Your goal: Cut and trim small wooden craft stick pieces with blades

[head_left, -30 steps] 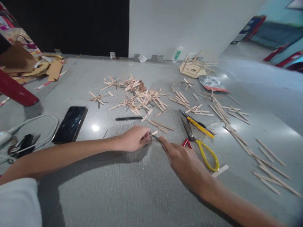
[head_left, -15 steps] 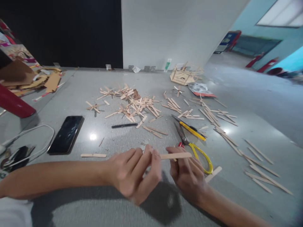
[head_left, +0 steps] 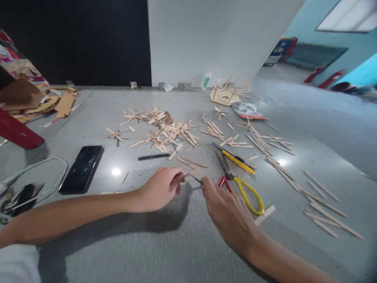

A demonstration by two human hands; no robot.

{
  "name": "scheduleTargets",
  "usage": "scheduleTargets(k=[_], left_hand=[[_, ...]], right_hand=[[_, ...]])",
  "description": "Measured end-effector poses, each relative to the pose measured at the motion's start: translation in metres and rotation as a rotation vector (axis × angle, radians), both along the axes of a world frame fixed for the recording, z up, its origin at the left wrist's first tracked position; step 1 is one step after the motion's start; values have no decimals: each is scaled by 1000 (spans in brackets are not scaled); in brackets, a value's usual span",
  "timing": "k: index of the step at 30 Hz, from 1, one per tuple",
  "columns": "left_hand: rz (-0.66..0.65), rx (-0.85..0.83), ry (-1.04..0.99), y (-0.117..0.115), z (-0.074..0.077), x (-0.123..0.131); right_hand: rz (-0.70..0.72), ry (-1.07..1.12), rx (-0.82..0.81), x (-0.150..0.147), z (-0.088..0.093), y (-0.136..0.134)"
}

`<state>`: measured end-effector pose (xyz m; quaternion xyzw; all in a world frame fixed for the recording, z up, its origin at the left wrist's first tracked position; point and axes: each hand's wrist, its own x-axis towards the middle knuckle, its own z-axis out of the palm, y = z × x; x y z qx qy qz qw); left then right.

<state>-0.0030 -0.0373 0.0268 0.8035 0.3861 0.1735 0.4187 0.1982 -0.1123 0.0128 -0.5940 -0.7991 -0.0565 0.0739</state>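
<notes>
Above the grey table, my left hand (head_left: 161, 188) is closed with its fingertips pinching a pale wooden craft stick (head_left: 194, 172). Close beside it, my right hand (head_left: 228, 208) is closed around a slim, dark, pointed tool (head_left: 196, 179); the fingers cover most of it, so its kind is unclear. The tool's tip meets or nearly meets the stick. Just beyond my right hand lie scissors (head_left: 249, 196) with yellow handles, a red-handled tool (head_left: 225, 183) partly hidden by that hand, and a yellow utility knife (head_left: 238, 161).
A heap of craft sticks (head_left: 173, 131) lies mid-table, with more split sticks (head_left: 282, 171) trailing right. A black pen (head_left: 153, 156) and a phone (head_left: 81, 169) lie left of centre. A wooden stick frame (head_left: 225, 94) stands at the back beside a plastic packet (head_left: 249, 111).
My left hand has turned over and risen slightly with the stick, which now angles away from me. My right hand has shifted left and now points a dark tool tip at it.
</notes>
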Motion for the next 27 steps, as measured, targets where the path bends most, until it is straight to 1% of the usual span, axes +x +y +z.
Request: scheduleTargets(k=[1,3,4,6,8,10,13,19,27], left_hand=[[0,-107,8,5,-1,0],[-29,-263,41,15,-5,-2],[-53,-326,57,18,-6,-2],[-92,-384,85,23,-9,-2],[-117,-362,102,24,-11,-1],[-124,-297,111,22,-12,0],[-104,-221,114,19,-14,2],[-118,-143,82,19,-20,2],[-128,-44,85,18,-27,3]], right_hand=[[-3,-4,-29,1,-3,1],[0,-9,-66,4,-9,3],[9,-10,-83,5,-12,4],[31,-21,-103,7,-17,5],[49,-49,-127,9,-20,4],[37,-92,-161,10,-20,2],[13,-119,-220,10,-19,0],[20,-93,-285,8,-20,1],[-8,-195,-333,2,-13,3]])
